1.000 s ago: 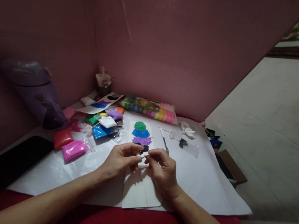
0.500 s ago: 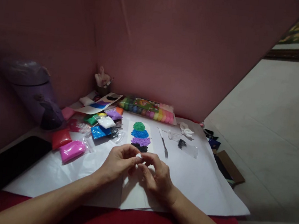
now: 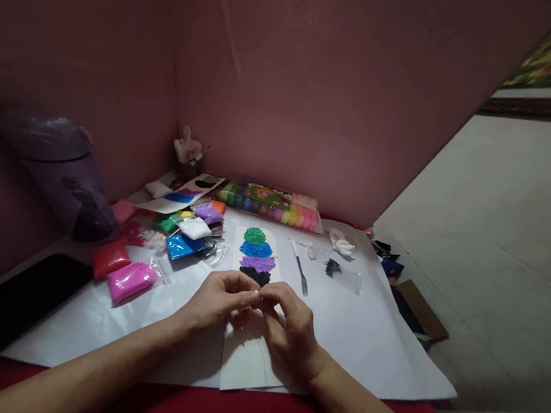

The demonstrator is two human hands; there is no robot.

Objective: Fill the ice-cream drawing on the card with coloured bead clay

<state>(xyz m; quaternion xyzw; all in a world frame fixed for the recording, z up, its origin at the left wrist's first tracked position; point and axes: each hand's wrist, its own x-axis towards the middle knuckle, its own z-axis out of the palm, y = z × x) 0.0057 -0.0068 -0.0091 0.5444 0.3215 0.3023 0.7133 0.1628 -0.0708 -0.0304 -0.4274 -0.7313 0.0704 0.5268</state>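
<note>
My left hand point(image 3: 224, 301) and my right hand point(image 3: 291, 322) meet over the lower part of a white card point(image 3: 241, 363). Their fingertips pinch a small white piece of clay point(image 3: 256, 295), mostly covered by the fingers. Just beyond them, the card carries stacked textured patches: green clay point(image 3: 254, 235), blue clay point(image 3: 256, 249), purple clay point(image 3: 257, 262) and black clay point(image 3: 254, 275). To the right of the card lies a fork point(image 3: 303, 277) with a white-ended handle.
Packets of coloured clay, including a pink packet point(image 3: 130, 282) and a blue packet point(image 3: 184, 247), lie left. Behind is a long clay pack point(image 3: 268, 203). A clear bag point(image 3: 347, 279) and white lump point(image 3: 341, 243) lie right. A purple tumbler point(image 3: 67, 181) stands far left.
My fingertips have closed further over the white clay, so less of it shows. My right thumb has shifted up toward the fingers. The view has moved slightly.
</note>
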